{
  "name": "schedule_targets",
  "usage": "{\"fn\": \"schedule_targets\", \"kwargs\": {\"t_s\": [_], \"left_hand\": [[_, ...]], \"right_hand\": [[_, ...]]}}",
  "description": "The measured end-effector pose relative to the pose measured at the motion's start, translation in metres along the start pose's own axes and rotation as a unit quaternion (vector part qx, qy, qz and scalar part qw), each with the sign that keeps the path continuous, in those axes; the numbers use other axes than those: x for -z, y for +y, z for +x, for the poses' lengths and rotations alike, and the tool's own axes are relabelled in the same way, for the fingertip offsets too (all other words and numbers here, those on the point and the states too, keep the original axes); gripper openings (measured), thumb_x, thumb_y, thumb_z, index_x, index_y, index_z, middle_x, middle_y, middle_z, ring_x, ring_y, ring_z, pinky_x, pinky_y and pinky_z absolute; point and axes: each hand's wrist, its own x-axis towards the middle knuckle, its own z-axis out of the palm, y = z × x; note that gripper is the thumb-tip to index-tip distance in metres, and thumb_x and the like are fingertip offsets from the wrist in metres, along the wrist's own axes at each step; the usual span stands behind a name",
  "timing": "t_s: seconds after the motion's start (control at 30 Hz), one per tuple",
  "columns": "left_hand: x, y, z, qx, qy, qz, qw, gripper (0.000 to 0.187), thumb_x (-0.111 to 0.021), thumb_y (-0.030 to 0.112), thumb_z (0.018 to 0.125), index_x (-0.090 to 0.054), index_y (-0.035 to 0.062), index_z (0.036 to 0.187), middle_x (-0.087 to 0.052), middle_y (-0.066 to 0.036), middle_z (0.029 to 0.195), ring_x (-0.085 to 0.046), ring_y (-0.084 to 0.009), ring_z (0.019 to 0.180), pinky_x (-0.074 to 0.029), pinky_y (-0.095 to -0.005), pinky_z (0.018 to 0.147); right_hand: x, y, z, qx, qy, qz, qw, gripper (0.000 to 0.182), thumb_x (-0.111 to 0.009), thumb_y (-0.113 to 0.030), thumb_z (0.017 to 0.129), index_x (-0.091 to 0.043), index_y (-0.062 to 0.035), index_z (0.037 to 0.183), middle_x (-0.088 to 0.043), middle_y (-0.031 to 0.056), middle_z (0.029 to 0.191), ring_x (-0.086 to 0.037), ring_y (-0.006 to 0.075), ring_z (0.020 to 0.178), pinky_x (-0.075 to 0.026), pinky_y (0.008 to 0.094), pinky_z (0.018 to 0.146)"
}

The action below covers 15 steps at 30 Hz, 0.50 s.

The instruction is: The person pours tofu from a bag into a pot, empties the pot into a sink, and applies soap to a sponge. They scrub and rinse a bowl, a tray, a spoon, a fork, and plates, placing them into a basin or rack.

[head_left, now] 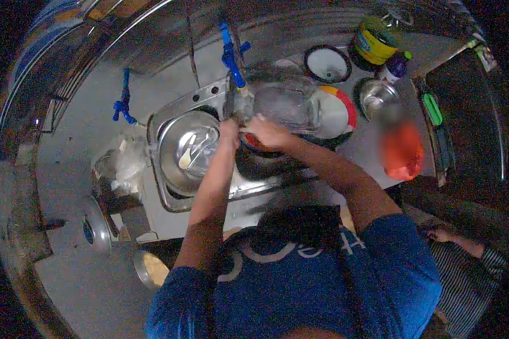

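Both of my hands are close together at the front left of a clear rectangular container [285,104], which lies below a blue tap [232,56]. My left hand [229,131] is at the container's near left corner, its fingers blurred. Just right of it, my right hand [266,133] has its fingers curled at the container's near edge; what they grip is hard to make out. Under the container, a plate with a red and yellow rim [336,113] shows. Left of my hands, a steel bowl [175,169] in the sink holds a pale spoon [188,153] and other utensils.
A white bowl with a dark rim [327,63], a yellow-labelled container [374,46], a dark bottle [395,66], a steel bowl [379,97] and an orange-red item [402,152] stand right. Another blue tap [123,104] is left. A person in striped clothing [469,282] is at lower right.
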Motion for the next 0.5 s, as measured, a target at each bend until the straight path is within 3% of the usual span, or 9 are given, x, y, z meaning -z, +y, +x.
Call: {"fn": "schedule_targets", "kwargs": {"t_s": [0.07, 0.13, 0.2, 0.3, 0.33, 0.43, 0.47, 0.5], "left_hand": [[0.011, 0.003, 0.014, 0.042, -0.01, -0.115, 0.992, 0.014, -0.04, 0.011, 0.069, -0.047, -0.0004, 0.072, -0.048, -0.01, 0.063, -0.046, -0.0206, 0.048, -0.031, -0.0324, 0.034], [0.039, -0.003, 0.041, 0.032, -0.039, -0.066, 0.997, 0.016, -0.04, 0.012, 0.07, -0.048, -0.0015, 0.073, -0.049, -0.012, 0.067, -0.047, -0.0219, 0.05, -0.033, -0.0321, 0.035], [0.005, 0.042, -0.029, -0.001, -0.028, -0.196, 0.98, 0.02, -0.04, 0.014, 0.07, -0.05, -0.0029, 0.077, -0.05, -0.012, 0.069, -0.047, -0.0222, 0.05, -0.034, -0.0315, 0.036], [-0.021, 0.007, -0.02, -0.02, 0.018, 0.062, 0.998, 0.023, -0.04, 0.014, 0.07, -0.05, -0.0032, 0.081, -0.05, -0.012, 0.07, -0.048, -0.0214, 0.05, -0.035, -0.0305, 0.036], [-0.007, -0.08, 0.071, -0.097, 0.04, 0.101, 0.989, 0.024, -0.041, 0.015, 0.07, -0.049, -0.002, 0.085, -0.051, -0.011, 0.073, -0.048, -0.0211, 0.052, -0.037, -0.0326, 0.037], [0.013, -0.01, 0.026, 0.09, -0.034, -0.047, 0.994, 0.026, -0.041, 0.016, 0.072, -0.048, 0.0001, 0.092, -0.052, -0.011, 0.079, -0.05, -0.0229, 0.058, -0.042, -0.0361, 0.042], [0.024, 0.015, 0.009, 0.051, -0.116, -0.159, 0.979, 0.026, -0.042, 0.017, 0.075, -0.047, 0.0025, 0.097, -0.052, -0.011, 0.084, -0.052, -0.0245, 0.064, -0.046, -0.037, 0.053], [0.02, 0.034, -0.005, 0.059, -0.103, -0.173, 0.978, 0.027, -0.041, 0.017, 0.076, -0.046, 0.0029, 0.098, -0.052, -0.011, 0.086, -0.052, -0.0247, 0.065, -0.046, -0.0367, 0.056]], "right_hand": [[0.0, 0.029, -0.019, -0.073, -0.026, 0.018, 0.997, 0.023, -0.035, -0.016, 0.078, -0.047, -0.0053, 0.095, -0.044, 0.016, 0.097, -0.041, 0.0309, 0.097, -0.037, 0.0372, 0.08], [-0.042, 0.088, -0.021, -0.111, -0.038, -0.018, 0.993, 0.026, -0.035, -0.016, 0.078, -0.047, -0.0059, 0.099, -0.044, 0.0156, 0.098, -0.042, 0.0308, 0.097, -0.036, 0.037, 0.082], [-0.022, 0.067, -0.011, -0.068, -0.035, -0.023, 0.997, 0.025, -0.035, -0.015, 0.078, -0.048, -0.0059, 0.098, -0.046, 0.015, 0.098, -0.043, 0.0301, 0.097, -0.036, 0.0367, 0.082], [-0.006, 0.019, -0.001, 0.018, 0.052, -0.028, 0.998, 0.024, -0.035, -0.014, 0.078, -0.05, -0.0061, 0.095, -0.048, 0.014, 0.095, -0.044, 0.0295, 0.096, -0.037, 0.0364, 0.082], [-0.005, 0.01, -0.001, 0.052, 0.093, -0.029, 0.994, 0.023, -0.035, -0.014, 0.078, -0.05, -0.0062, 0.094, -0.048, 0.0137, 0.094, -0.044, 0.0293, 0.096, -0.037, 0.0364, 0.082], [-0.014, 0.057, -0.015, -0.003, 0.004, -0.034, 0.999, 0.023, -0.035, -0.013, 0.078, -0.049, -0.0055, 0.095, -0.049, 0.0138, 0.095, -0.044, 0.03, 0.094, -0.037, 0.0375, 0.082], [-0.011, 0.077, -0.022, -0.028, -0.073, -0.017, 0.997, 0.026, -0.036, -0.013, 0.077, -0.048, -0.0043, 0.099, -0.049, 0.0136, 0.099, -0.046, 0.0303, 0.093, -0.036, 0.0387, 0.083], [-0.007, 0.076, -0.021, -0.045, -0.061, -0.007, 0.997, 0.027, -0.036, -0.013, 0.077, -0.047, -0.0039, 0.1, -0.049, 0.0141, 0.1, -0.046, 0.0301, 0.093, -0.036, 0.0386, 0.083]]}}
